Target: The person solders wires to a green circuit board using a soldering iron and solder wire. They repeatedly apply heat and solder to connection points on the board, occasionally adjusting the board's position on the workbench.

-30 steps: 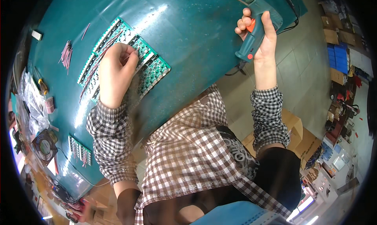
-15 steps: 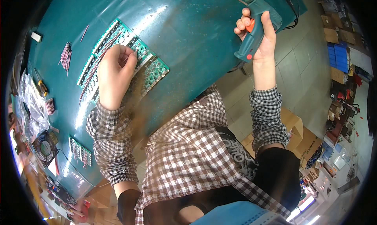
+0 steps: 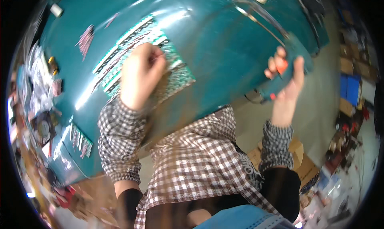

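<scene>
My right hand (image 3: 286, 75) grips a teal soldering gun (image 3: 295, 55) with an orange trigger, blurred by motion. Its long thin tip points up and left over the table. My left hand (image 3: 142, 75) is closed in a pinch over a panel of green circuit boards (image 3: 180, 75) on the teal table mat (image 3: 224, 65). Whatever sits between those fingertips is hidden. Thin dark-red wires (image 3: 114, 63) lie across the panel beside the left hand, and the hand and its sleeve cover part of the panel.
A bundle of cut wires (image 3: 85, 41) lies left of the panel, with a small white block (image 3: 56, 10) farther off. Along the left edge are plastic bags (image 3: 36, 81), a black fan (image 3: 44, 127) and a smaller wired board (image 3: 81, 140). Cardboard boxes (image 3: 306, 165) stand on the floor at right.
My right hand has brought the soldering gun lower and slightly right, and its tip now shows. My left hand stays pinched at the panel. The whole view has shifted.
</scene>
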The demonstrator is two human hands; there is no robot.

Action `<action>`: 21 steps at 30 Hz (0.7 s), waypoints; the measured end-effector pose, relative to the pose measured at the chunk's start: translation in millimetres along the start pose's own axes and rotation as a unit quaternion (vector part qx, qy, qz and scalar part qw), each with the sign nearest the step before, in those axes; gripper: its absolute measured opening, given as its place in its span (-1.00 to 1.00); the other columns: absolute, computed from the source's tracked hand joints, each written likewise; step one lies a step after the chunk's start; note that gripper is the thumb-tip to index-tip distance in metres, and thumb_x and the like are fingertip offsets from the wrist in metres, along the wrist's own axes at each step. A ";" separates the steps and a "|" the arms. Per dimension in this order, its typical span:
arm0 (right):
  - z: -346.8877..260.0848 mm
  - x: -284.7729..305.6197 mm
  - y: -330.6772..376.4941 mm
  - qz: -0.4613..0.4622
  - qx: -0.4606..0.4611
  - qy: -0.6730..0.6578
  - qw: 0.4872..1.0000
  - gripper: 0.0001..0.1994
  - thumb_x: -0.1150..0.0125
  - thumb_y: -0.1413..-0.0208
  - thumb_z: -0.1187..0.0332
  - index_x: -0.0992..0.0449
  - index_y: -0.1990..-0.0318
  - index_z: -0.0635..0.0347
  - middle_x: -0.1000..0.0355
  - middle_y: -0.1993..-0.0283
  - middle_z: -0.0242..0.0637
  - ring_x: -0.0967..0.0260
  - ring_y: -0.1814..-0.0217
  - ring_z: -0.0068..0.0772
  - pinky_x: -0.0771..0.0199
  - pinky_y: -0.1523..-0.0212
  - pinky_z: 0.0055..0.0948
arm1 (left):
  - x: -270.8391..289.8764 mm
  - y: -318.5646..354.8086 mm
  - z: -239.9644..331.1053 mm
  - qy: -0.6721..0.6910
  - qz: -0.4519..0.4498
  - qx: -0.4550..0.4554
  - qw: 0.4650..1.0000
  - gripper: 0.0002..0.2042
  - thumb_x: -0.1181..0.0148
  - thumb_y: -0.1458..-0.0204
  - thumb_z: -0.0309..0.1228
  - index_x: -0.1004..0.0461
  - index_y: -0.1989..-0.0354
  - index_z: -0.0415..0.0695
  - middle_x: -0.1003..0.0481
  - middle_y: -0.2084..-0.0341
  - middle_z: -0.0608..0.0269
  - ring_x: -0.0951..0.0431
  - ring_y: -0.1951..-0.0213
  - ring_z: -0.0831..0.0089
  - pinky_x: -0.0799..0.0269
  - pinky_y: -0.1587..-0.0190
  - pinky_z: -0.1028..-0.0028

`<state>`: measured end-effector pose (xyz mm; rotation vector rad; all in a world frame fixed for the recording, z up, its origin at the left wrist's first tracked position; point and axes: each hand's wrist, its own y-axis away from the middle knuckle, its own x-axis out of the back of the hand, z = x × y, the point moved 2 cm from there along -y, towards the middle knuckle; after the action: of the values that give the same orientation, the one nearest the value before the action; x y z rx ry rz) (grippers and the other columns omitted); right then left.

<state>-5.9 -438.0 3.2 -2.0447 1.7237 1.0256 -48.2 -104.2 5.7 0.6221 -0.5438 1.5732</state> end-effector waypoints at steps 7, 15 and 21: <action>-3.5 -20.3 42.6 -0.012 0.006 0.183 0.983 -0.38 -0.03 -0.18 -0.04 -0.22 -0.06 0.45 -0.42 0.23 -0.15 -0.50 0.16 -0.12 -0.65 0.28 -0.28 | 6.3 4.5 8.3 -0.010 0.024 -0.010 1.000 -0.91 -0.12 0.08 -0.48 -0.40 0.43 -0.24 -0.45 0.49 0.00 -0.48 0.44 0.06 -0.41 0.32 0.23; 0.1 -54.9 48.7 -0.022 0.002 0.263 0.965 -0.42 -0.25 -0.07 0.12 -0.33 -0.02 0.54 -0.48 0.22 -0.03 -0.53 0.23 -0.04 -0.66 0.27 -0.21 | 11.0 9.4 19.4 -0.043 0.023 -0.002 0.999 -0.92 -0.17 0.08 -0.54 -0.40 0.41 -0.22 -0.43 0.49 0.14 -0.49 0.50 0.27 -0.40 0.43 0.39; 3.3 -75.6 49.3 0.005 -0.042 0.328 0.944 -0.40 -0.28 -0.03 0.07 -0.35 0.00 0.51 -0.45 0.27 -0.09 -0.52 0.25 -0.12 -0.67 0.37 -0.30 | 9.7 7.4 16.4 -0.054 0.024 -0.025 0.998 -0.88 -0.19 0.12 -0.57 -0.38 0.41 -0.20 -0.42 0.51 0.14 -0.50 0.48 0.19 -0.40 0.44 0.34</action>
<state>-56.3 -392.1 62.4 -2.6346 1.9994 0.4288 -55.0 -108.6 24.5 0.6632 -0.6809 1.5734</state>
